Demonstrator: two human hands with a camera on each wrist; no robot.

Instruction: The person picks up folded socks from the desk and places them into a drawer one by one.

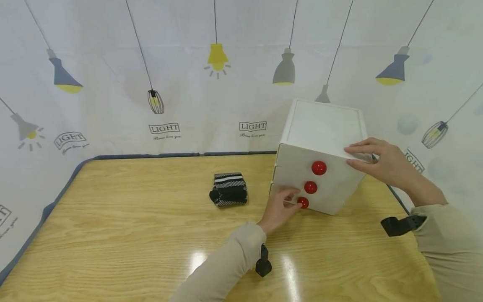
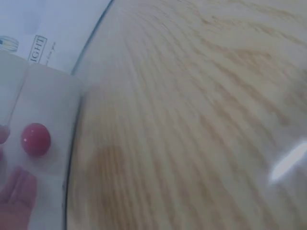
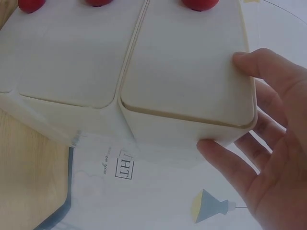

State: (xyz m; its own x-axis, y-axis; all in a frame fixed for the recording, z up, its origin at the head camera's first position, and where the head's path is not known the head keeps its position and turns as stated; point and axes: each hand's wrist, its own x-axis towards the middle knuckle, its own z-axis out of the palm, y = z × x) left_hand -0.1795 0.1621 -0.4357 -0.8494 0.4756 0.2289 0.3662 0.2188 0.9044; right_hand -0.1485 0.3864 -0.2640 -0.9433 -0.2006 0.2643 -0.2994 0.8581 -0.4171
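Observation:
A white drawer box [image 1: 332, 126] with three red round knobs on its front stands on the table's right side. My left hand [image 1: 279, 207] is beside the bottom red knob [image 1: 303, 203], thumb and fingers spread apart. In the left wrist view, fingertips [image 2: 19, 189] lie close to a red knob [image 2: 36, 139] that shows whole. My right hand [image 1: 385, 161] rests on the box's upper right corner. In the right wrist view, its fairly straight, spread fingers touch the edges of the end drawer [image 3: 187, 67]. A folded black-and-white patterned sock [image 1: 230, 191] lies left of the box.
The wooden table [image 1: 132, 218] has a dark blue border along its back and sides. Behind it hangs a white cloth [image 1: 113, 63] printed with lamps. Black wrist mounts [image 1: 401, 225] sit on both sleeves.

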